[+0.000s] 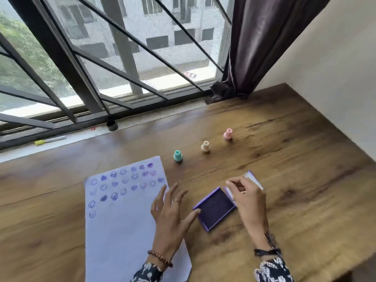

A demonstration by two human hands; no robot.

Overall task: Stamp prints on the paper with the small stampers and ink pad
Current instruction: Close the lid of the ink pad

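Resting on the edge of the paper (122, 216), the left hand (169, 216) lies spread and flat, fingers fanned wide and gripping nothing; its thumb tip touches the near-left rim of the ink pad (214, 208). A ring sits on one finger and a bead bracelet (160, 258) circles the wrist above a floral sleeve (147, 272).

The right hand (249, 200) is curled over the far-right side of the ink pad, thumb and forefinger drawn close together in a pinch by the hinged lid (253, 179), which stands tilted up behind the tray. Whether the fingertips actually clamp the lid or only touch it cannot be told.

The ink pad's purple tray lies open on the wooden table (295, 159), just right of the paper, its dark violet pad filling the inside. The paper carries rows of purple prints across its upper part, smiley faces mixed with solid blots.

Three small stampers stand upright beyond, apart from both hands: a teal stamper (177, 156) just off the paper's top right corner, a cream stamper (205, 147) further right, and a pink stamper (227, 134) furthest. A marker (49, 140) lies on the window ledge.
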